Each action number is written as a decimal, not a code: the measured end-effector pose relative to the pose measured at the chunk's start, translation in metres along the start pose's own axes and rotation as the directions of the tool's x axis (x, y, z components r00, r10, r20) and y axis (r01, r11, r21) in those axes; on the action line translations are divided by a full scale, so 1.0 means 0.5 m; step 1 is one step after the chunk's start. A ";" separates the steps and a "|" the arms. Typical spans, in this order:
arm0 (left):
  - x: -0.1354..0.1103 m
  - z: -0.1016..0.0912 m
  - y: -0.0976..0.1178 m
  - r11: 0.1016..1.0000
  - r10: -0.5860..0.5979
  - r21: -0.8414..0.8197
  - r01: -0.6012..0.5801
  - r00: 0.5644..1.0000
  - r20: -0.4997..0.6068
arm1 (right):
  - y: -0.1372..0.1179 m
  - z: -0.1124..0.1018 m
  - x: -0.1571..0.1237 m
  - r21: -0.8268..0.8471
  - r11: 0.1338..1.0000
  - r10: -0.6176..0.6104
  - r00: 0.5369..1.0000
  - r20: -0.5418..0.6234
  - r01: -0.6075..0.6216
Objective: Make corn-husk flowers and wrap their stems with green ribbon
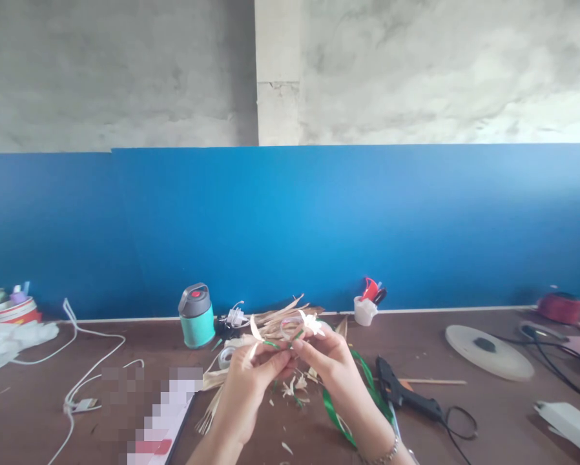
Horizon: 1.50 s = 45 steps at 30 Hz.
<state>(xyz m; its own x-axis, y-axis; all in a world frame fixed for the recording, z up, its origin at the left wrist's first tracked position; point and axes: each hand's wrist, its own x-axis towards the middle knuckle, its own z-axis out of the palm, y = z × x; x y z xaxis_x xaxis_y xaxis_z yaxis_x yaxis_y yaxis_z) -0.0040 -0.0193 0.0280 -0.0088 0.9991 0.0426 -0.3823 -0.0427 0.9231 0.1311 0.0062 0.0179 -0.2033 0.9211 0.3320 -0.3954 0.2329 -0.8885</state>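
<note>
My left hand (256,381) and my right hand (326,358) meet above the brown table (464,420), fingertips pinched together on a small straw flower (309,321) with a green ribbon-wrapped stem. Pale straw strips stick up between the fingers. A loop of green ribbon (336,410) trails from under my right wrist onto the table. Loose dried straw leaves (283,313) lie just behind the hands.
A black glue gun (406,394) with its cord lies right of my hands. A teal flask (196,316), a white cup of tools (366,309), a white round lid (488,352), white cables (86,368) and tape rolls (9,309) stand along the blue wall.
</note>
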 end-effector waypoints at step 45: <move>0.013 -0.025 -0.003 0.988 -0.153 0.056 0.146 0.974 0.164 | -0.017 0.010 -0.009 0.028 0.994 0.103 0.989 0.105 -0.106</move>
<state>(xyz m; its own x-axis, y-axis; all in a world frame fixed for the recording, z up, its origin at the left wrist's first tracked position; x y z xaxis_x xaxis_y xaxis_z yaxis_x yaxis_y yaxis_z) -0.0151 -0.0128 0.0222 0.2020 0.9787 -0.0373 -0.3267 0.1032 0.9395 0.1308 -0.0016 0.0253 -0.3362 0.9022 0.2702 -0.3962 0.1248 -0.9096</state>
